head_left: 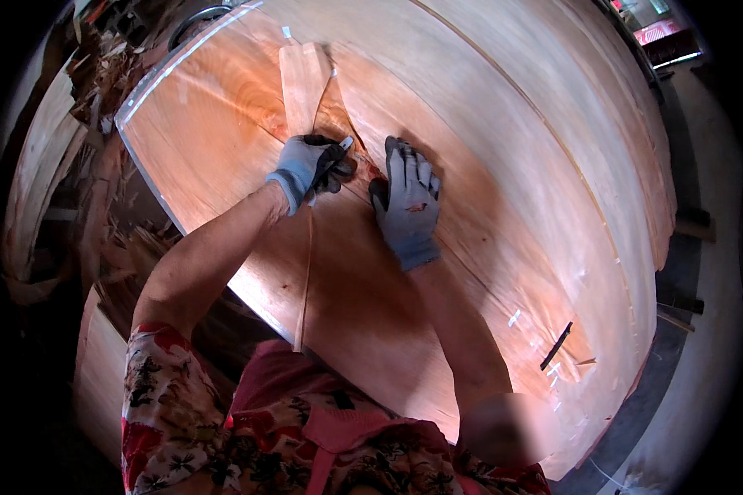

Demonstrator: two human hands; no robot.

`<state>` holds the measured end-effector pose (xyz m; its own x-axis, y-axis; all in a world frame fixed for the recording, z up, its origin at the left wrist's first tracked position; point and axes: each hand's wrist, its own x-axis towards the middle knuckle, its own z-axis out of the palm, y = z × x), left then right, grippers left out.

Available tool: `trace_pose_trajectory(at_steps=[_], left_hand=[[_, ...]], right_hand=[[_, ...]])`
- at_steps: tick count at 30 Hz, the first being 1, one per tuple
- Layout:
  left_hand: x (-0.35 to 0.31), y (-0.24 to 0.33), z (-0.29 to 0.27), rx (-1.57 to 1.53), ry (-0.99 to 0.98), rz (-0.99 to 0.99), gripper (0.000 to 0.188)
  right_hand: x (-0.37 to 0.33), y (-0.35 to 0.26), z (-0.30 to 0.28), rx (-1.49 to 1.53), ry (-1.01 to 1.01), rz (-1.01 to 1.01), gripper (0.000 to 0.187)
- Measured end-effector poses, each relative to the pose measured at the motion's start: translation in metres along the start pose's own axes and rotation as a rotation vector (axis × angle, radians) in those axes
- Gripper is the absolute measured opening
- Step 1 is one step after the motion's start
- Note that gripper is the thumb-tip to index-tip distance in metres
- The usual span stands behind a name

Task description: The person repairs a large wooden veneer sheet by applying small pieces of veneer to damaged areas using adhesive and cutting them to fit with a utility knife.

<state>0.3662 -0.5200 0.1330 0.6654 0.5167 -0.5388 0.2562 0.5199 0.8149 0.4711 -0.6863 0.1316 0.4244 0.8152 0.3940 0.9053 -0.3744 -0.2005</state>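
Note:
A broad sheet of reddish wood veneer (347,272) spreads under both hands, with a split and a rough, torn patch (360,167) between them. My left hand (309,165), in a grey-blue glove with dark fingertips, is closed at the left of this patch. A small white strip (346,143) sticks up from its fingers; whether it is tape or a blade I cannot tell. My right hand (409,198), gloved alike, rests on the veneer just right of the split, its fingers stretched out. Beyond my left hand lies a loose veneer piece (304,78).
A thin veneer sliver (306,280) runs from my left hand toward the near edge. At the right lie a black narrow stick (556,346) and small white tape bits (514,318). Veneer scraps (111,91) are heaped at the left. Paler veneer (537,148) extends on the far right.

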Motion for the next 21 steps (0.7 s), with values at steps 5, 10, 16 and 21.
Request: trace_pose_trajectory(at_steps=[5, 10, 16, 21], left_hand=[[0.003, 0.013, 0.016, 0.195, -0.086, 0.014, 0.034], [0.035, 0.0, 0.012, 0.146, -0.115, -0.021, 0.023], [0.025, 0.012, 0.01, 0.392, -0.138, 0.01, 0.024], [-0.017, 0.013, -0.013, 0.177, -0.188, -0.105, 0.026]], right_hand=[[-0.009, 0.006, 0.016, -0.016, 0.006, -0.013, 0.067], [-0.006, 0.003, 0.022, 0.02, -0.043, -0.076, 0.062], [0.001, -0.005, 0.015, 0.052, -0.276, -0.013, 0.059], [-0.003, -0.002, 0.024, 0.01, -0.202, 0.015, 0.058]])
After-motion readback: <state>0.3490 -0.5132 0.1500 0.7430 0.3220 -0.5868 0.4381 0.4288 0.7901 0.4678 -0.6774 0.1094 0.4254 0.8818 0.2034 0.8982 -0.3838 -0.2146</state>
